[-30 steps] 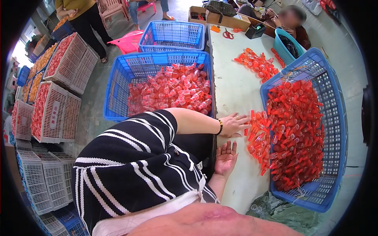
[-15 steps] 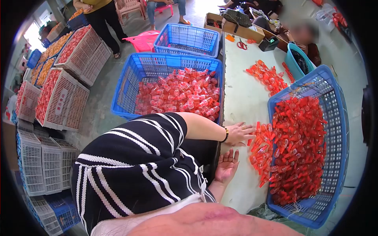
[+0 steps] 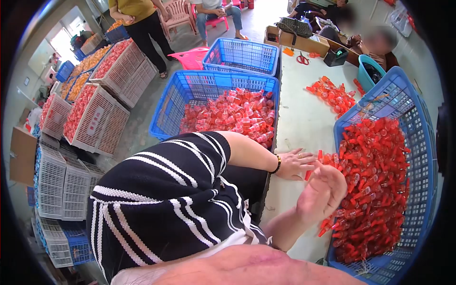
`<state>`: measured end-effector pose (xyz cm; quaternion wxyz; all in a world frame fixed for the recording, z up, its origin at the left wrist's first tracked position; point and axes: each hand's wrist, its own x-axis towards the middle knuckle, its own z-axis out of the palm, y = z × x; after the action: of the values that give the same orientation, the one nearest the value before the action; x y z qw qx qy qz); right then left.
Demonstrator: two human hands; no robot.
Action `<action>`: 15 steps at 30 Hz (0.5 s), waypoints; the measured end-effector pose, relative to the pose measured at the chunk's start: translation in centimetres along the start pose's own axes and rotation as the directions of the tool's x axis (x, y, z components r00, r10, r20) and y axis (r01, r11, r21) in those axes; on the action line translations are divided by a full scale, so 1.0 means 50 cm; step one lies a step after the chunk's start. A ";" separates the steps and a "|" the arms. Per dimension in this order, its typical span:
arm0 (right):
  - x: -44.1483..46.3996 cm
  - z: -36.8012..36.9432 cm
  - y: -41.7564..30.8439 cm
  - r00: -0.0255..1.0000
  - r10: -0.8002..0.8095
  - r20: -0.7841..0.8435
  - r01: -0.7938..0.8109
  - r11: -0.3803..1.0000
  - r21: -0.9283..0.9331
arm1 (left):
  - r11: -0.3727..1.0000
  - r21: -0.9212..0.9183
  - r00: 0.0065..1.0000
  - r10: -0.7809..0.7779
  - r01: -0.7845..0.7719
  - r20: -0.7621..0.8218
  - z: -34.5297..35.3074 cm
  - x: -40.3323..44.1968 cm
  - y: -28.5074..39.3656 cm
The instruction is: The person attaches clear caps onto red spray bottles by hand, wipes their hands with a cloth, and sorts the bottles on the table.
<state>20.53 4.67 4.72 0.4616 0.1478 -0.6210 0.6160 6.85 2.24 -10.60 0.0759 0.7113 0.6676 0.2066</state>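
Note:
My left hand, with a beaded bracelet and a ring, lies palm down on the pale tabletop. Its fingers are spread, and their tips meet a few small clear bottles with red pointed caps. My right hand is raised over the table, close to the blue crate. Its fingers are loosely bent, and nothing shows in its palm. A large heap of the red-capped bottles fills the tilted crate and reaches its near edge. The right hand hides part of the spilled bottles behind it.
Left of the table, another blue crate holds pinkish bottles. More red pieces, scissors and a teal basin are farther along the table. Stacked white crates stand left. Several people sit or stand beyond.
My right hand has risen from the table edge and moved right, towards the crate. The loose bottles beside the crate are fewer or hidden behind it. The whole view has shifted slightly.

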 end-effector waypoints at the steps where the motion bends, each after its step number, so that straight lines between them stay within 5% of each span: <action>1: 0.007 -0.003 -0.012 1.000 -0.002 -0.012 0.003 1.000 0.017 | 1.000 0.010 1.000 -0.003 0.003 0.014 -0.006 0.000 0.002; 5: 0.013 -0.022 -0.048 0.974 -0.183 -0.135 0.207 0.959 0.195 | 0.999 0.043 0.999 -0.008 0.006 0.034 -0.014 0.004 0.001; 7: 0.008 -0.070 -0.049 0.949 -0.313 0.045 0.284 0.907 0.312 | 0.999 0.044 0.999 -0.008 0.006 0.050 -0.005 0.006 0.006; 15: 0.013 -0.083 -0.125 0.952 -0.149 -0.268 0.292 0.712 0.639 | 0.996 0.082 0.995 -0.045 0.037 0.089 -0.008 0.015 0.005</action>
<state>26.52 7.44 8.40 0.5068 0.3156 -0.2862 0.7495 6.94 2.90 -10.00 0.0818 0.7085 0.6856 0.1456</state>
